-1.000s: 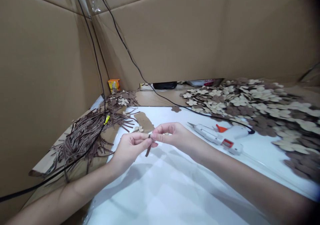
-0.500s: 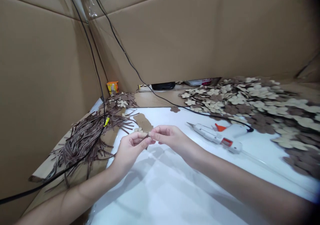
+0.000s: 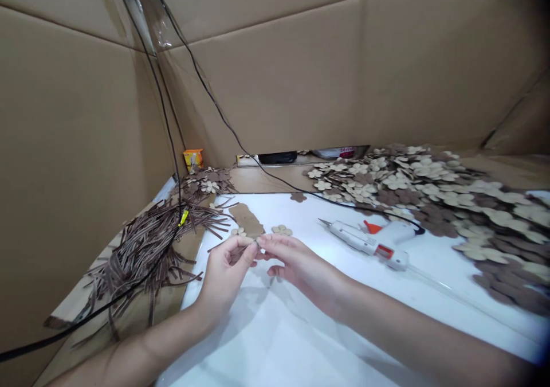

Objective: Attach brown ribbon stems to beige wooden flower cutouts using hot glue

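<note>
My left hand (image 3: 228,265) is closed around a thin brown strip (image 3: 238,253) above the white board (image 3: 240,341). My right hand (image 3: 296,261) meets it fingertip to fingertip, its thumb and index finger pinched at the strip's end; the exact contact is partly hidden by the fingers. Just beyond the hands lie a beige flower cutout (image 3: 282,230) on the right and small beige petals (image 3: 238,232) on the left. Between them is a brown cardboard scrap (image 3: 246,218).
A white glue gun (image 3: 365,241) with an orange trigger lies on the right, its black cable (image 3: 275,174) running across the back. Beige and brown flower cutouts (image 3: 399,180) are heaped at far right. Brown strips (image 3: 146,243) pile up at left, near an orange box (image 3: 193,158). Cardboard walls (image 3: 292,77) enclose the table.
The camera view has shifted slightly. My right hand's lower fingers have spread a little away from my left hand. A beige flower now shows beyond my right hand.
</note>
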`<action>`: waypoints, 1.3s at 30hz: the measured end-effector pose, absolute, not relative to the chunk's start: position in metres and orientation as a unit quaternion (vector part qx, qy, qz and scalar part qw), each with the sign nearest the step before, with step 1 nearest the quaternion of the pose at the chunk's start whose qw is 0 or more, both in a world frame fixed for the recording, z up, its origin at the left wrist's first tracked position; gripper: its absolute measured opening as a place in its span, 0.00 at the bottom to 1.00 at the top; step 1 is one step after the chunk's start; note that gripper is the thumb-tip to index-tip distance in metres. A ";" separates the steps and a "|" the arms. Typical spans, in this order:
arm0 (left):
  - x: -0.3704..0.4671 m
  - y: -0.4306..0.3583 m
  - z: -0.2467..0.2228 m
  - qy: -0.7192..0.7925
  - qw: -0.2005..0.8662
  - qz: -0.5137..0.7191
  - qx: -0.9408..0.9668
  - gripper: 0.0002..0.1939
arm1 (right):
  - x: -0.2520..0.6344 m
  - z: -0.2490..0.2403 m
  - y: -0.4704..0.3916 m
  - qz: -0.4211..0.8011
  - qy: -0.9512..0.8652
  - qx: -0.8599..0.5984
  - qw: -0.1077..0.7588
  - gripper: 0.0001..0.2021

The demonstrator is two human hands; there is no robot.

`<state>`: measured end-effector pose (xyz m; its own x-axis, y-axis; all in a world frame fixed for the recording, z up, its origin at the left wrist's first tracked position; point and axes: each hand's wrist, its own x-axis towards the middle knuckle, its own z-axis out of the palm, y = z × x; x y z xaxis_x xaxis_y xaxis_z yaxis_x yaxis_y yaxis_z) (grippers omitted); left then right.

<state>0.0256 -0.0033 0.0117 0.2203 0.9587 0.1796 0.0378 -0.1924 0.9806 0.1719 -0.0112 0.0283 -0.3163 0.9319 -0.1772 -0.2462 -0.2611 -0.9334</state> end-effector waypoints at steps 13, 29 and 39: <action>0.021 0.000 0.013 0.424 0.506 0.442 0.607 0.11 | 0.178 0.031 -0.003 0.528 -0.603 -0.463 0.379 0.16; 0.015 0.020 -0.001 0.456 0.527 0.346 0.628 0.16 | 0.226 -0.007 0.018 0.130 -0.788 -0.562 0.215 0.13; 0.028 -0.002 0.003 0.421 0.547 0.273 0.670 0.15 | 0.220 0.016 -0.034 0.240 -0.742 -0.585 0.224 0.12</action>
<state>0.0277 -0.0015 0.0033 0.4961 0.8631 -0.0947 0.2656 -0.0470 0.9629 0.2204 -0.0336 0.0161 -0.2164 0.9749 0.0522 0.7604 0.2018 -0.6174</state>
